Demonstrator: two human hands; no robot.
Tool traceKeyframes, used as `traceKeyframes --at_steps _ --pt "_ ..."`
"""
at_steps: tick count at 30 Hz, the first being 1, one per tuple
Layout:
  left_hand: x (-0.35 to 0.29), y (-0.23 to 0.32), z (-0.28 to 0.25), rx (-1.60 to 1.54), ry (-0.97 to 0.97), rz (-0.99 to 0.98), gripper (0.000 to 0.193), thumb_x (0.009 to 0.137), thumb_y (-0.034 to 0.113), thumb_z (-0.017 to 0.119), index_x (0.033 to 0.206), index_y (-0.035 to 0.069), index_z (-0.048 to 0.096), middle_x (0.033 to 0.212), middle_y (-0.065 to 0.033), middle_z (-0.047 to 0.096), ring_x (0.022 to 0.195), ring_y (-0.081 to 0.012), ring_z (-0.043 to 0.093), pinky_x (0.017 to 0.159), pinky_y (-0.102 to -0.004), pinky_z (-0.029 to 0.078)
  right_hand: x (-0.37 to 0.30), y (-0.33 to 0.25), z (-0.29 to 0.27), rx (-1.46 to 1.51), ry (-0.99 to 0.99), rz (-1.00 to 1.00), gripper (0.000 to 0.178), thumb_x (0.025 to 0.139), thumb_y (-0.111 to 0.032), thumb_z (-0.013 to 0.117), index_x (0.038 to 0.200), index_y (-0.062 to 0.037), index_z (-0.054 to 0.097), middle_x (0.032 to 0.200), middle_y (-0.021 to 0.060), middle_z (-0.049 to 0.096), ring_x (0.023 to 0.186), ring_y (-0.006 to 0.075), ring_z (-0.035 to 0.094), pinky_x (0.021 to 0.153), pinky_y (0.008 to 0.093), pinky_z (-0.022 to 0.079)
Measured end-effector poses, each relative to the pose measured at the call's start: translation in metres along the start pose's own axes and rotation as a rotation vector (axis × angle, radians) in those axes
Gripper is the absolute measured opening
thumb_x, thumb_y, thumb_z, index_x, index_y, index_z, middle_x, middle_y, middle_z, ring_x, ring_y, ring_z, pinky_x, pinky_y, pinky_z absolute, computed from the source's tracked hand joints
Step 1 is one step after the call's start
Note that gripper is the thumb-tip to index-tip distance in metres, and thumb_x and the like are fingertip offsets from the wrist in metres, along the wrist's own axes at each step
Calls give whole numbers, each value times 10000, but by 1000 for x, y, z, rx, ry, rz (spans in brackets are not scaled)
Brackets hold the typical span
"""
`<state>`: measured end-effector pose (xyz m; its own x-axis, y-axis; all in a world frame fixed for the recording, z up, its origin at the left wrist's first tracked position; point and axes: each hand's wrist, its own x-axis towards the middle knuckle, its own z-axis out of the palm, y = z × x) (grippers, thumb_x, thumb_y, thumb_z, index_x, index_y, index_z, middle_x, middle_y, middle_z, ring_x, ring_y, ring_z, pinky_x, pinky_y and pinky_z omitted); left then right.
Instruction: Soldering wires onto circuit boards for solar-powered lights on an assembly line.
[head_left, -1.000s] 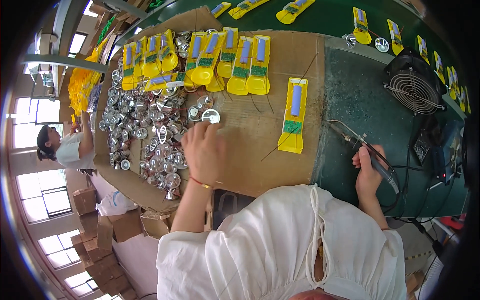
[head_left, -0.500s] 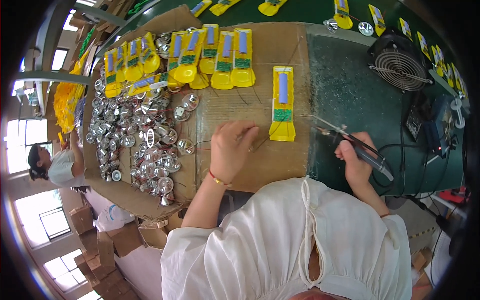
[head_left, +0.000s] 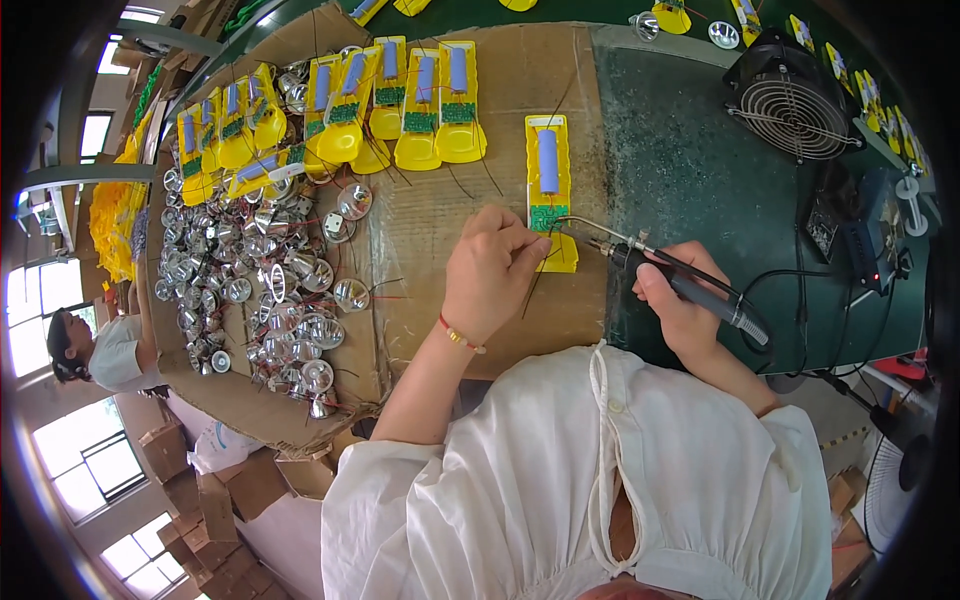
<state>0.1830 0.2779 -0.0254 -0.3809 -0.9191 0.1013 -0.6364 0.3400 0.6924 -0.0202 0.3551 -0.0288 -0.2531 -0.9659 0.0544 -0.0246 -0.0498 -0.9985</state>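
Note:
A yellow lamp housing (head_left: 562,252) lies in front of me on the cardboard, with a lilac battery cell (head_left: 548,163) and a green circuit board (head_left: 543,217) in it. My left hand (head_left: 484,270) is at the board's lower left, thumb and fingers pinched on a thin dark wire (head_left: 528,296) whose end sticks out below them. My right hand (head_left: 682,310) grips a soldering iron (head_left: 705,295) with a thin curved metal tube (head_left: 610,230) fixed along it. The tube's end and the iron's tip point at the board; whether the tip touches it I cannot tell.
Several yellow housings (head_left: 440,110) stand in rows at the back left, above a heap of silver reflector cups (head_left: 285,300). A fan (head_left: 795,115) and a blue soldering station (head_left: 870,255) stand at right, with cables across the green mat (head_left: 690,150). Another person (head_left: 110,345) is at far left.
My left hand has moved right to the housing and now pinches the wire beside the board. The soldering iron has come left, bringing its tip to the board.

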Motion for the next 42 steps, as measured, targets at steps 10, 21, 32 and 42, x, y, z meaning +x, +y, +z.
traceKeyframes --at_steps 10,21,32,42 --pt "5 1 -3 -119 -77 -117 106 762 122 655 767 16 667 752 -69 512 666 -189 510 589 -302 412 2 -3 2 28 3 29 126 791 -60 645 834 7 547 656 50 595 574 73 557 517 203 440" --pt "5 4 -6 -148 -95 -157 109 751 127 652 751 19 668 748 -96 533 707 -244 535 621 -335 428 -2 -3 -7 101 62 66 140 809 -74 626 845 18 528 670 77 591 579 98 559 518 215 452" --pt "-9 15 -9 329 169 348 112 664 69 703 756 44 644 817 -59 588 641 -187 538 653 -318 441 -1 -3 -11 64 65 70 148 803 -83 635 829 17 530 673 82 596 588 101 562 534 224 456" --pt "-4 2 4 -342 145 -265 91 750 64 651 722 -13 611 714 -84 572 541 -139 561 498 -252 439 3 3 2 32 -12 -2 136 807 -76 624 840 9 524 670 71 591 585 93 556 528 215 452"
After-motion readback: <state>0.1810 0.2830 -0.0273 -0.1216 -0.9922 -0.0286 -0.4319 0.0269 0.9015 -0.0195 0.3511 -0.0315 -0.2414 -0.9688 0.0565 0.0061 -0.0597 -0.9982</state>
